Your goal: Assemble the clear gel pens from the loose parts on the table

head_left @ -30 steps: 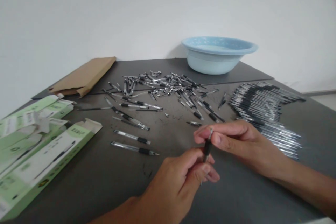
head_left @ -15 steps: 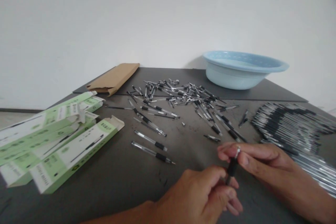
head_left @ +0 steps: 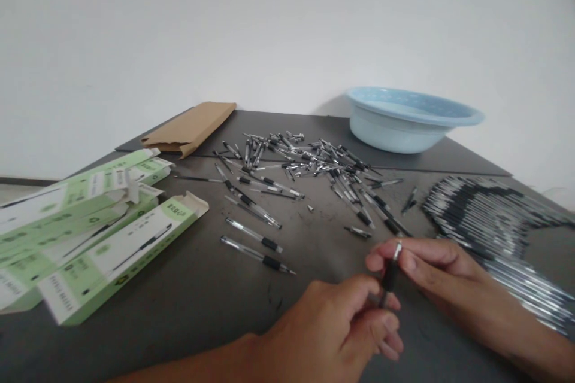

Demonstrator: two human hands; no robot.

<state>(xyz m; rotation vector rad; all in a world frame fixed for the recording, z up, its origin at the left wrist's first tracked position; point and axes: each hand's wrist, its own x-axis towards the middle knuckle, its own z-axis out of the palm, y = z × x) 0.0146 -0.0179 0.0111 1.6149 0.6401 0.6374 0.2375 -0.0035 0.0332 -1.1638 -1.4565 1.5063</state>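
The pen (head_left: 389, 276) tilted above the surface (head_left: 188, 326), barrel grasped by the left fingers (head_left: 376, 324), silvery tip pinched by the right fingers (head_left: 412, 264).

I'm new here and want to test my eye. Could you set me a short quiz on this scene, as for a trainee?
1. What are the left hand and the right hand both holding?
2. True or false: the blue basin stands farther from the person than the green boxes.
3. Where on the table are the neatly lined-up pens: A, left; B, right?

Key:
1. A pen with a black grip.
2. True.
3. B.
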